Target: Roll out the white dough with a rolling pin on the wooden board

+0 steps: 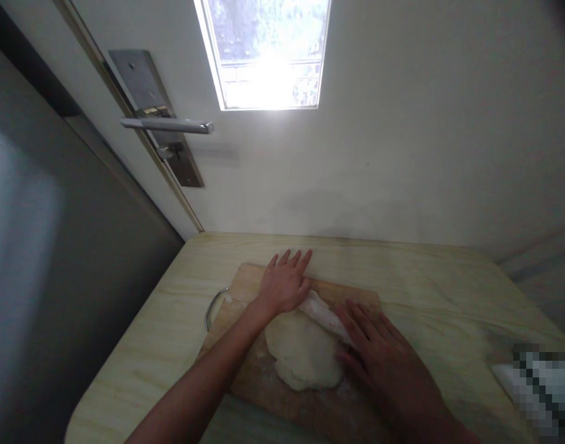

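A flattened sheet of pale dough (305, 351) lies on a wooden cutting board (282, 404) dusted with flour. Across the dough's far right side rests a flour-coated rolling pin (326, 316), slanting from upper left to lower right. My left hand (286, 285) is open, its fingers stretched out over the far edge of the board, the palm on the pin's upper end. Flat over the pin's lower end lies my right hand (379, 345), fingers extended and slightly apart. Both ends of the pin are hidden under the hands.
The board has a metal loop handle (210, 311) at its left. Beneath is a light wood-grain table (430, 283), its far edge against a white door (402, 154) with a lever handle (171, 125) and a bright window. A blurred pale object (541, 394) sits at the right edge.
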The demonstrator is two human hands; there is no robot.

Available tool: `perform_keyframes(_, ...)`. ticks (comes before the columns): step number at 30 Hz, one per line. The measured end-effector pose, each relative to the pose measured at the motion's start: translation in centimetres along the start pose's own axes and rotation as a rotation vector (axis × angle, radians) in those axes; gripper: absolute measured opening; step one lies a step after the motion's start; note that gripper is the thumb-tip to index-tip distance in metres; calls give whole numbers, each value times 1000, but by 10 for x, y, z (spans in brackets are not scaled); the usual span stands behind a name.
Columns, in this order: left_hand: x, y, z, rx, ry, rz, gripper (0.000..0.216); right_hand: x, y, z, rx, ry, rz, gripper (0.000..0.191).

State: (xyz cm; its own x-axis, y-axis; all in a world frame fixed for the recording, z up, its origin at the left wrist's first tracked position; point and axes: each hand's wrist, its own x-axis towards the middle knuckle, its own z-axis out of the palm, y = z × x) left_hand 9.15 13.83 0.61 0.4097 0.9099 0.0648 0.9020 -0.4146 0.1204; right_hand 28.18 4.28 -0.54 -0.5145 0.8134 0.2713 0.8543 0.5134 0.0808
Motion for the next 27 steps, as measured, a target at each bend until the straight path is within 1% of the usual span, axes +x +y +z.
perform_keyframes(4,4,1,-1,11,2,4,54,5,7,2,20,-12,-1,54)
perform_keyframes(15,15,4,-2,17,15,9,51,11,21,9,98,-84,66,58)
perform_keyframes(22,27,7,-4,-5,42,-40,48,13,26,16,123,-124,118,57)
perform_keyframes(27,36,7,-7,-43,14,-101,46,14,30,18,147,-127,145,55)
